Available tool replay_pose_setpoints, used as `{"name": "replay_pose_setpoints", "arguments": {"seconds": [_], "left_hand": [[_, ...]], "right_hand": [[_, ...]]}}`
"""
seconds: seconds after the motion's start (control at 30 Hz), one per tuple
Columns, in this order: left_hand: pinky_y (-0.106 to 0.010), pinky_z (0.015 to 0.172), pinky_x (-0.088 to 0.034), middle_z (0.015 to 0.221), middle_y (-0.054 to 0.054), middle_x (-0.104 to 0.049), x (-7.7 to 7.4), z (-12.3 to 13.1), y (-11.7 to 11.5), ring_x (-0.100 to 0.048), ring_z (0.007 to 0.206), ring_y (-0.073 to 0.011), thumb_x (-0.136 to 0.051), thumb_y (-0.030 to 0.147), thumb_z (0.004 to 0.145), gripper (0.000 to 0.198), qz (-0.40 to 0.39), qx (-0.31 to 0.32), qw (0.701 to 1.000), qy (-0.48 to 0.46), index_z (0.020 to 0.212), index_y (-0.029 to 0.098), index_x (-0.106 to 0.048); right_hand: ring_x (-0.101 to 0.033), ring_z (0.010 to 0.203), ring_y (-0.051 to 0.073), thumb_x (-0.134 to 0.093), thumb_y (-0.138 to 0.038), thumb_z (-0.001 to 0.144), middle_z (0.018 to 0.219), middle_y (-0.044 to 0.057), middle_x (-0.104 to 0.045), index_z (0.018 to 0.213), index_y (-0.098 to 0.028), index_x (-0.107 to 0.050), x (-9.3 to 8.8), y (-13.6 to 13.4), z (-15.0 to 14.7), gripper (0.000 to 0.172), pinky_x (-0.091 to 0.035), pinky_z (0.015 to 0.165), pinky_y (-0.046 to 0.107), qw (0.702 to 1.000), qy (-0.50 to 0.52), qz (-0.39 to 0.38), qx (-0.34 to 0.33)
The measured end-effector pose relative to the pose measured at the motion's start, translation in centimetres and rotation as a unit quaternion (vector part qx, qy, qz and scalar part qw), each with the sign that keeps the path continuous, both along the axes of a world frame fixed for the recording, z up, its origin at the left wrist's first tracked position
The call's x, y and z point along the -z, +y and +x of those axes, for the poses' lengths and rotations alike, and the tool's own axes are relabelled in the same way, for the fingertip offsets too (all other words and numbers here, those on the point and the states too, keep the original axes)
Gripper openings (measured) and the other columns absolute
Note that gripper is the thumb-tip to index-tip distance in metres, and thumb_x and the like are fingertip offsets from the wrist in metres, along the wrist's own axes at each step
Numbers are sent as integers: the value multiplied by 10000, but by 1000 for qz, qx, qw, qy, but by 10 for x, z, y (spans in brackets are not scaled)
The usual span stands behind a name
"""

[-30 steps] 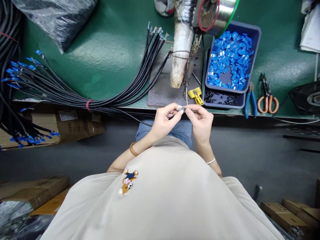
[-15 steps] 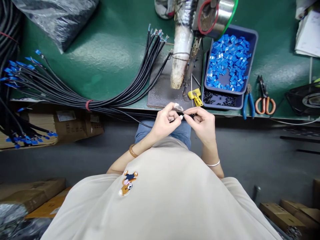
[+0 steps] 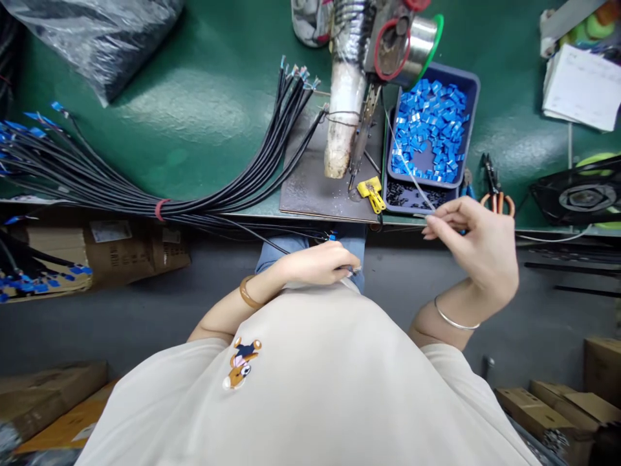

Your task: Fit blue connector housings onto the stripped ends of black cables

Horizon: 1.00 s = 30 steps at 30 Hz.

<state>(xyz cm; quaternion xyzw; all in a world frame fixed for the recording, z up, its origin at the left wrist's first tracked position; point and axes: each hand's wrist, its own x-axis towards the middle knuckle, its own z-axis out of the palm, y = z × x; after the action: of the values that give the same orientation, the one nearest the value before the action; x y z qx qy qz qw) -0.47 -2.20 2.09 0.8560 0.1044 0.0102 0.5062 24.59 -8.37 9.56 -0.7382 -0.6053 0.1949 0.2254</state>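
My right hand (image 3: 480, 249) is raised at the table edge, in front of the blue tray. Its thumb and forefinger pinch a thin silvery solder wire (image 3: 410, 169), which slants up to the soldering stand (image 3: 365, 123). Low over my lap, my left hand (image 3: 320, 262) is curled closed, palm mostly hidden. Something small, whitish and dark, shows at its fingertips, too small to name. Just beyond that hand lies a blue connector (image 3: 331, 236) on a black cable. A yellow clip-like piece (image 3: 372, 193) rests on the dark work plate (image 3: 310, 194).
A tied bundle of black cables (image 3: 194, 204) runs along the table's front edge. Blue connector pieces fill the upper tray (image 3: 470, 123), with small black parts in a tray (image 3: 407, 197) below. Orange-handled pliers (image 3: 491, 175), a fan (image 3: 582, 194) and papers (image 3: 582, 87) are to the right.
My hands were together above my lap. The right has moved off to the right, drawing the solder wire aslant. The left has dropped closer to my body and turned over.
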Motion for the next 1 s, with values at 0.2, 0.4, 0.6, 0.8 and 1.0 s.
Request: {"name": "replay_pose_setpoints", "arguments": {"seconds": [0.2,0.4,0.6,0.8,1.0], "left_hand": [[-220,627,-391,657,7,-612,46,-7,-18,-527,589,-96,-484,164,871,192,-61,-311,948,10,943,150,-661],[-180,403,-265,605,30,-591,42,-33,-14,-362,402,-28,-680,334,788,255,-319,-514,782,-148,953,151,-614],[-205,350,-122,609,20,-604,16,-23,-5,-271,357,-5,-759,394,741,336,-427,-454,755,-203,933,163,-607],[-197,367,-185,539,40,-556,5,-5,-1,-331,385,-24,-752,407,744,313,-389,-455,774,-205,872,159,-610],[-167,451,-334,513,67,-482,10,9,-4,-418,443,-30,-683,320,810,193,-289,-479,799,-223,854,141,-625]], "right_hand": [[-632,772,181,-583,-276,878,870,78,-725,924,-185,-636,41,60,43,114,-348,697,307,943,-313,33,105],[-523,733,122,-679,-248,811,860,72,-674,726,-177,-637,59,103,72,119,-303,701,325,966,-252,5,61],[-459,617,80,-773,-147,677,703,48,-670,653,-157,-650,54,122,72,125,-319,688,330,973,-230,0,30],[-625,827,143,-670,-247,760,904,173,-744,790,-75,-700,47,124,54,177,-310,727,356,955,-289,-41,45],[-461,545,46,-713,-195,683,681,94,-705,679,-99,-673,64,126,66,104,-353,635,295,983,-174,27,46]]}}
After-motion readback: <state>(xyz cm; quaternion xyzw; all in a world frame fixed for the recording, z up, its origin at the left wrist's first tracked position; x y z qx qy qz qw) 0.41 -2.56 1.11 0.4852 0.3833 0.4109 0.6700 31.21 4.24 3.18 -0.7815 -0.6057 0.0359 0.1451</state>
